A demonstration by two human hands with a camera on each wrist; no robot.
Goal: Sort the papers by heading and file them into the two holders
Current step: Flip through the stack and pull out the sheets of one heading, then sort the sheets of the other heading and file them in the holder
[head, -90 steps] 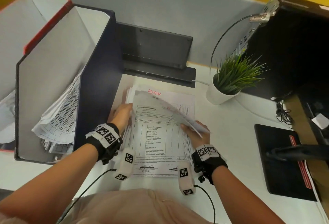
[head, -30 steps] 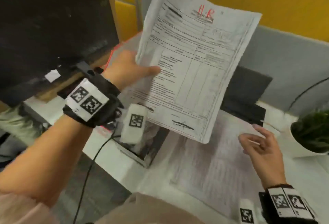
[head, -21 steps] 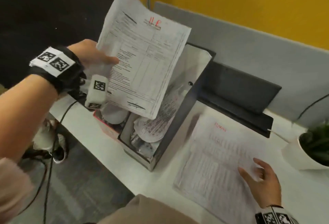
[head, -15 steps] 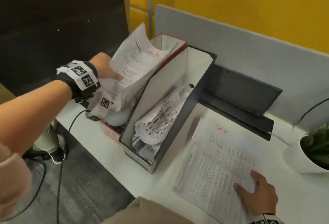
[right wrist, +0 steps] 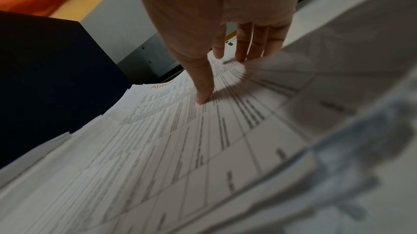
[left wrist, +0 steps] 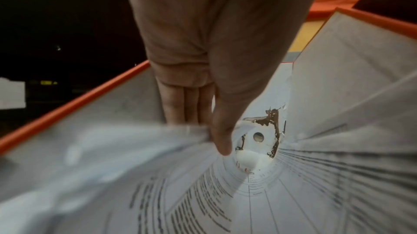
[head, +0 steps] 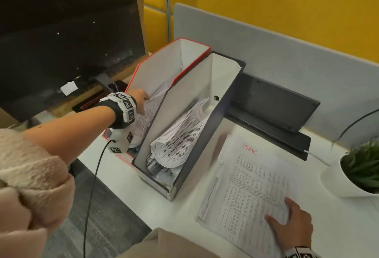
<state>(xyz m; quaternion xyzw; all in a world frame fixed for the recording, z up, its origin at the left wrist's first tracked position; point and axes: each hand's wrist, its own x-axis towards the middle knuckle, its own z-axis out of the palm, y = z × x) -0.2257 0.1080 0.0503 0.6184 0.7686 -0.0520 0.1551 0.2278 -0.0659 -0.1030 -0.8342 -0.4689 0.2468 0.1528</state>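
Observation:
Two holders stand side by side at the desk's left edge: a red holder point(head: 190, 60) and, to its right, a dark blue holder point(head: 202, 145) with curled sheets inside. My left hand point(head: 144, 101) is down inside the red holder. There its thumb and fingers point(left wrist: 180, 109) pinch the edge of the HR sheet point(left wrist: 203, 193), which bends into the red holder point(left wrist: 67, 106). A paper stack point(head: 252, 186) headed ADMIN in red lies flat on the desk. My right hand point(head: 281, 212) rests open on the stack's near right corner, thumb and fingertips point(right wrist: 242, 54) touching the paper stack point(right wrist: 158, 148).
A potted plant point(head: 361, 167) in a white pot stands at the right. A black flat tray point(head: 272, 110) sits behind the stack against the grey partition point(head: 287, 52). A dark monitor point(head: 61, 32) fills the left. The desk edge and grey floor point(head: 102, 216) are near left.
My left hand has carried the HR sheet from up in the air leftward and down into the red holder. My right hand has settled onto the ADMIN stack.

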